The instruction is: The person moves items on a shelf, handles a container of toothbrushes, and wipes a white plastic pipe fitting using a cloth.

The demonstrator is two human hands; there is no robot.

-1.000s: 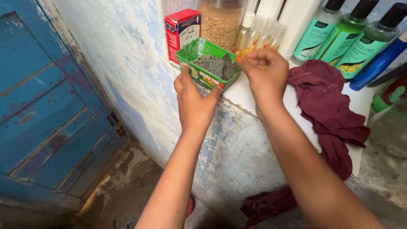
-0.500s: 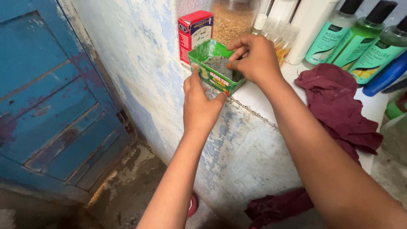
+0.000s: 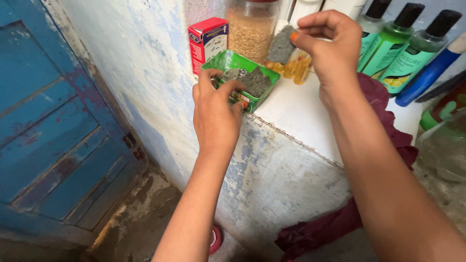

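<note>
Raised since the earlier frame: right hand [image 3: 326, 41], out of the green tub [image 3: 241, 76], now pinching a grey scrub pad [image 3: 283, 44] above the shelf [image 3: 296, 114]. Left hand [image 3: 216, 109] shifted; fingers curl over tub's near rim, gripping it. Adjacent: red carton [image 3: 208, 40], grain jar [image 3: 251, 30].

- A plastered wall [image 3: 145, 58] runs down the middle of the view, whitewashed with patches of pale blue, its paint worn and flaking.
- A blue wooden door [image 3: 48, 121] with recessed panels fills the left side; its paint is scuffed, showing reddish patches.
- A white bench [image 3: 296, 114] juts from the wall, its top smooth, its front face chipped and peeling.
- The floor [image 3: 141, 218] below is rough, grey-brown concrete, stained and dirty near the door's foot.
- Soft, even light falls on everything, without hard shadows.
</note>
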